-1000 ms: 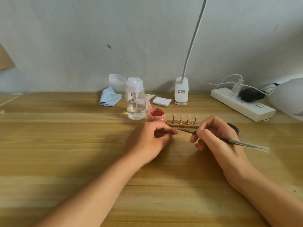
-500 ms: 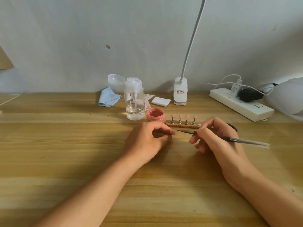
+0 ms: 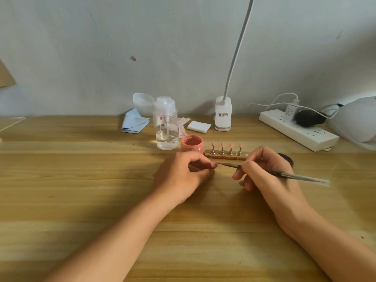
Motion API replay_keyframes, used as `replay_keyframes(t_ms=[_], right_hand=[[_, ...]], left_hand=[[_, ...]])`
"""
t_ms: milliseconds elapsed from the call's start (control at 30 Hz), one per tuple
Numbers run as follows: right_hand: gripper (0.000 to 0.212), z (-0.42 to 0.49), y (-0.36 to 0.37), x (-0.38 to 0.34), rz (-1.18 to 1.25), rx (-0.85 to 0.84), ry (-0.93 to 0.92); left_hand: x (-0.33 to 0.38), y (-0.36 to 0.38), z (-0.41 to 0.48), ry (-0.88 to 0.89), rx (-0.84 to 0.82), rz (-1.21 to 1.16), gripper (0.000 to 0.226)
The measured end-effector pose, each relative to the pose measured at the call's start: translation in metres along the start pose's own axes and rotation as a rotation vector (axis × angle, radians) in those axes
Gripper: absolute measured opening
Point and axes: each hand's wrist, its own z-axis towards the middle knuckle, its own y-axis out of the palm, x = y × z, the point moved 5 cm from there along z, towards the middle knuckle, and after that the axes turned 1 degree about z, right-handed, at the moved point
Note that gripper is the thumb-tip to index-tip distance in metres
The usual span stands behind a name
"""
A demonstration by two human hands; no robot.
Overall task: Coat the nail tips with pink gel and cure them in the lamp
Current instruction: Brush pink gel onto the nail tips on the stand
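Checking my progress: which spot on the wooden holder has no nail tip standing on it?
The rightmost spot, nearest the right hand: just a bare metal disc, while the other four hold pink tips.

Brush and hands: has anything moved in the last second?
Nothing visibly changed. The right hand grips the brush, its tip at the curled fingers of the left hand, as before. The four pink nail tips on the holder and the open gel jar have not moved.

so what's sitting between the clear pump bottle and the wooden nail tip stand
The open jar of pink gel sits between the pump bottle and the wooden stand, close to both, as the head view shows.
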Motion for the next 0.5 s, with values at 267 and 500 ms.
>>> replay_keyframes(t_ms=[267, 500], right_hand=[[0.007, 0.001, -0.0013, 0.0023, -0.05, 0.004, -0.027], [0.008, -0.0003, -0.0014, -0.0019, -0.14, 0.022, -0.092]], left_hand=[[-0.0005, 0.0003, 0.0, -0.015, 0.01, 0.006, 0.008], [-0.0008, 0.0, 0.0004, -0.024, 0.008, -0.039, 0.009]])
